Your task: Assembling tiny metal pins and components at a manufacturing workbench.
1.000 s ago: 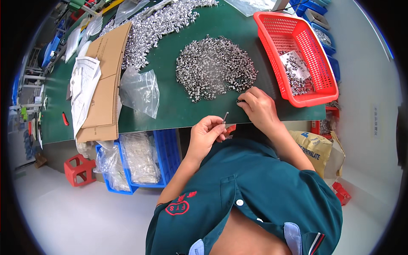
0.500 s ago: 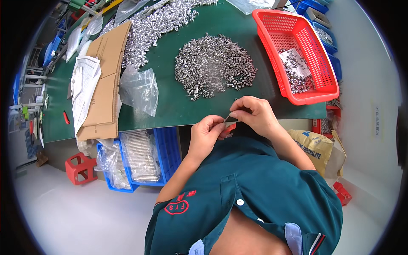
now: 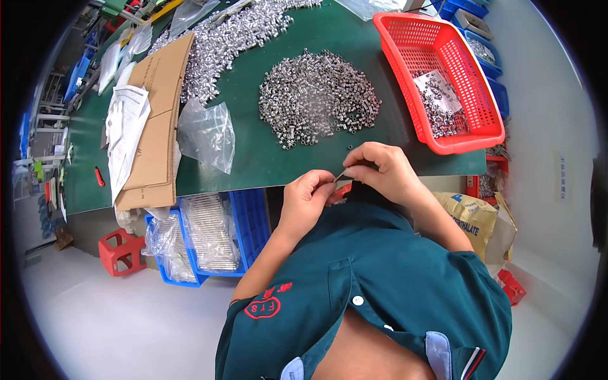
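Note:
My left hand (image 3: 306, 201) and my right hand (image 3: 384, 170) meet at the table's front edge, fingertips pinched. Between them runs a thin, short grey rod (image 3: 341, 177), an end in each pinch; its exact kind is too small to make out. One small metal ring (image 3: 349, 147) lies on the green table just beyond my right fingers. Farther off, a round heap of small metal rings (image 3: 310, 95) is spread out. Below my fingers, something red-orange (image 3: 340, 193) shows in part.
A red perforated basket (image 3: 437, 144) holding loose rings and a paper stands at right. To the left lie a clear plastic bag (image 3: 208, 136), folded cardboard (image 3: 152, 126) and another pile of shiny metal parts (image 3: 237, 44). Blue crates (image 3: 250, 221) sit beneath the table edge.
Both hands keep their pinch on the thin rod, nearly in the same place. The whole view has shifted very slightly.

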Tool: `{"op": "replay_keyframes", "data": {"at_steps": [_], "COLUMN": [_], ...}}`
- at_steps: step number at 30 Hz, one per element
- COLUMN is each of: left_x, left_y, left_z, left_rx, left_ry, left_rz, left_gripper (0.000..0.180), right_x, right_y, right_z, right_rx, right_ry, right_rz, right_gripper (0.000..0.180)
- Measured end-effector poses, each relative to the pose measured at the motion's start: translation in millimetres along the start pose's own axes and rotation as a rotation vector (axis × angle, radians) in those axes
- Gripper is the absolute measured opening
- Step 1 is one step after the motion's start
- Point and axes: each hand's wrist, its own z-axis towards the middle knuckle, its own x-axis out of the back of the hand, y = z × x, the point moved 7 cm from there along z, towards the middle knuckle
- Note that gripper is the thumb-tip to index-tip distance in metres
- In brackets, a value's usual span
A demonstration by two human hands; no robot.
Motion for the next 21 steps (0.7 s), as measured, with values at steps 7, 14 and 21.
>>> {"op": "replay_keyframes", "data": {"at_steps": [7, 14, 21], "left_x": [5, 1, 3], "left_y": [14, 7, 23], "left_z": [2, 3, 1], "left_rx": [-0.157, 0.045, -0.257], "left_ry": [0.041, -0.106, 0.01], "left_rz": [0.175, -0.01, 0.307], "left_gripper": [0.006, 0.006, 0.006], "right_x": [3, 6, 3], "right_y": [-12, -18, -25], "right_z": [1, 3, 1], "right_rx": [0.129, 0.272, 0.245], "right_ry": [0.032, -0.074, -0.034], "right_rz": [-0.119, -0.059, -0.233], "right_gripper": [0.011, 0.01, 0.01]}}
